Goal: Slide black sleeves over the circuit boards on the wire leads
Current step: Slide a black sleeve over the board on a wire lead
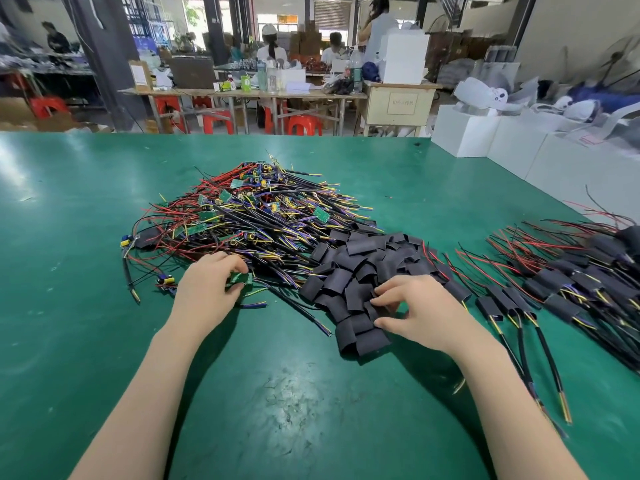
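Pinching a circuit board (240,278), left hand (207,289) angles it rightward.

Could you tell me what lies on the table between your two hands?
In the head view, black wire leads with bare tips and the near edge of the black sleeve pile lie between the left hand and the right hand.

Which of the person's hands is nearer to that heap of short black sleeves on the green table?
Right. The right hand rests on the heap of short black sleeves, fingertips among them. The left hand, beside the heap, grips a small green circuit board.
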`<state>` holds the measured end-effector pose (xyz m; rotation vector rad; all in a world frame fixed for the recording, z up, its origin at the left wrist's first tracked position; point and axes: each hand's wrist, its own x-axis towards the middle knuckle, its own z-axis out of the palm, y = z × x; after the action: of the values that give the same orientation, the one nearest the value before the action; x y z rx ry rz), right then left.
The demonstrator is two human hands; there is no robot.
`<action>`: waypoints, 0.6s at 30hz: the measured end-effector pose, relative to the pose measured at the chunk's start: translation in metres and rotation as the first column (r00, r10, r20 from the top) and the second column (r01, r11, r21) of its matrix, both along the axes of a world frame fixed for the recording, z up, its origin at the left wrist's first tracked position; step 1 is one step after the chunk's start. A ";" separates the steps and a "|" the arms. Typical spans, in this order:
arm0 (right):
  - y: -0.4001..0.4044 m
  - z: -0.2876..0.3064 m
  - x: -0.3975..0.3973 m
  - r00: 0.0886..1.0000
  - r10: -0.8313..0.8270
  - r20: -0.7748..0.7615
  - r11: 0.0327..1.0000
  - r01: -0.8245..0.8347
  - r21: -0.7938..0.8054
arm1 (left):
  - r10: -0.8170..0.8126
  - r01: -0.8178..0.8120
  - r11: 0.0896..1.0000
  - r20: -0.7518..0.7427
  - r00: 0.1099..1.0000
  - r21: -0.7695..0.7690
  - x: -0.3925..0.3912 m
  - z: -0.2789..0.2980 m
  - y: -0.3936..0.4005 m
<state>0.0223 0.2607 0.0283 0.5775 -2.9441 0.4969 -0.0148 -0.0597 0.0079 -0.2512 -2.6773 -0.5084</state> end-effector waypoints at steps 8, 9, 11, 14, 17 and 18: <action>-0.003 -0.003 -0.001 1.000 -0.014 0.004 1.000 0.014 -0.024 | -0.058 0.150 0.856 -0.196 0.979 0.495 0.003 0.016 0.000; -0.003 -0.004 -0.001 1.000 -0.012 0.005 1.000 0.012 -0.011 | -0.045 0.151 0.820 -0.201 0.979 0.552 0.003 0.017 0.002; -0.003 -0.004 -0.002 1.000 -0.001 -0.009 1.000 0.001 0.019 | -0.024 0.171 0.749 -0.232 0.972 0.640 0.003 0.019 0.005; -0.007 -0.004 -0.001 0.997 -0.009 -0.073 0.999 0.013 0.050 | 0.016 0.212 0.621 -0.283 0.959 0.754 0.003 0.022 0.006; -0.009 -0.002 -0.001 0.985 -0.058 -0.160 0.997 0.050 -0.053 | 0.033 0.231 0.445 -0.274 0.961 0.865 0.001 0.023 0.008; -0.009 -0.001 -0.001 0.982 -0.069 -0.176 0.989 0.044 -0.142 | 0.020 0.242 0.377 -0.270 0.963 0.894 0.001 0.023 0.009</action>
<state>0.0215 0.2521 0.0272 0.4929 -2.7210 0.6024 -0.0140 -0.0504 0.0309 -0.1285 -1.7280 -1.7990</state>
